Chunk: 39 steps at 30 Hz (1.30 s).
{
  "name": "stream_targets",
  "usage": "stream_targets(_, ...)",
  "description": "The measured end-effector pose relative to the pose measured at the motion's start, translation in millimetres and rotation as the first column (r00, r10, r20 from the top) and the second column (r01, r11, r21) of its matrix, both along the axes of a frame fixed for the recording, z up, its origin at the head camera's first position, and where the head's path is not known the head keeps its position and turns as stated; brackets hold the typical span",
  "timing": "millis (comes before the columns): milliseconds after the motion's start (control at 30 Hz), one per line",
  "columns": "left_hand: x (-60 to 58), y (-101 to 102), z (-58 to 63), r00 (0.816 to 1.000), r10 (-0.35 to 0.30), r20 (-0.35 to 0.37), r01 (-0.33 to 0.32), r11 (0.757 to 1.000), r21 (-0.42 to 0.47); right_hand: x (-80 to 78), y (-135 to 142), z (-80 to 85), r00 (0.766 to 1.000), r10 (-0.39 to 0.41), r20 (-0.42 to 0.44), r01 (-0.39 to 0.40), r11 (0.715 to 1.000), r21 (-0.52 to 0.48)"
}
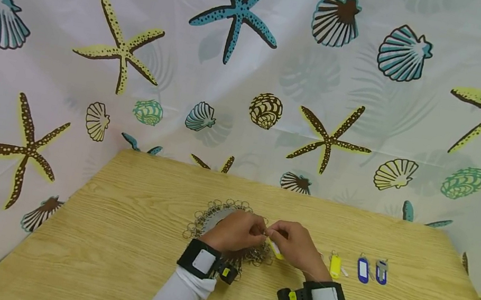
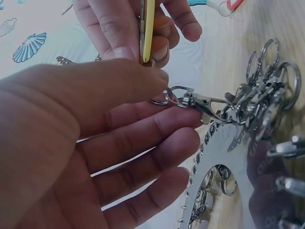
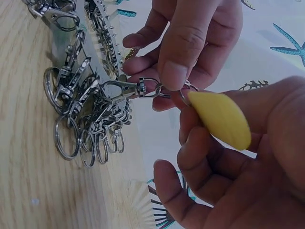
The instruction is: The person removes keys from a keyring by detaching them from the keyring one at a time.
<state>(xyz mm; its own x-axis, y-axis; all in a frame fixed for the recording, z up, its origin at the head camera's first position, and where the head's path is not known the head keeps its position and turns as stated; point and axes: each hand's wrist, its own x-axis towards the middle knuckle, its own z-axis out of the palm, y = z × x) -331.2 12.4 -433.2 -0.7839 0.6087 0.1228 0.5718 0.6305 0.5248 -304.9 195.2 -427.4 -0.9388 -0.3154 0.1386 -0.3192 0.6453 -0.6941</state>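
My left hand (image 1: 239, 230) pinches the split ring (image 2: 167, 98) of a metal swivel clasp (image 2: 205, 102) between thumb and forefinger. That clasp hooks onto the edge of a round silver disc (image 2: 238, 155), which carries many more clasps with rings. Close against the left fingertips, my right hand (image 1: 298, 243) grips a yellow key tag (image 3: 224, 119) at its ring end. The tag's small ring (image 3: 186, 95) meets the clasp's ring; whether they are linked is hidden by the fingers. In the left wrist view the tag appears edge-on with a metal piece along it.
Right of the hands, a yellow key tag (image 1: 335, 267) and two blue key tags (image 1: 363, 270) lie in a row on the wooden table (image 1: 106, 255), with keys beside them. A curtain (image 1: 175, 79) with starfish and shells hangs behind the table.
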Motion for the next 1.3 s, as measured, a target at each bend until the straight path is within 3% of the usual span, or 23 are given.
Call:
stream_targets(500, -1.1, 1.4, -0.6, 0.999, -0.014, 0.036, 0.013, 1.000, 0.021, -0.1, -1.2, -0.6, 1.000, -0.022, -0.002, 0.023, 1.000, 0.013)
stream_targets(733, -2.7, 3.5, -1.1, 0.999, -0.047, 0.007, 0.047, 0.999, 0.008, 0.2, 0.0, -4.0, 0.998, 0.009, 0.066, -0.007, 0.999, -0.037)
stream_targets(967, -2.2, 3.2, -0.8, 0.999, -0.033, 0.015, 0.033, 0.999, 0.029, -0.1, 0.9, -2.8, 0.998, 0.024, 0.050, -0.021, 0.998, -0.054)
stream_targets(1300, -3.0, 2.7, -2.5, 1.000, -0.023, 0.018, 0.022, 0.999, 0.050, -0.3, -0.3, -0.9, 0.998, -0.026, 0.051, 0.028, 0.999, -0.035)
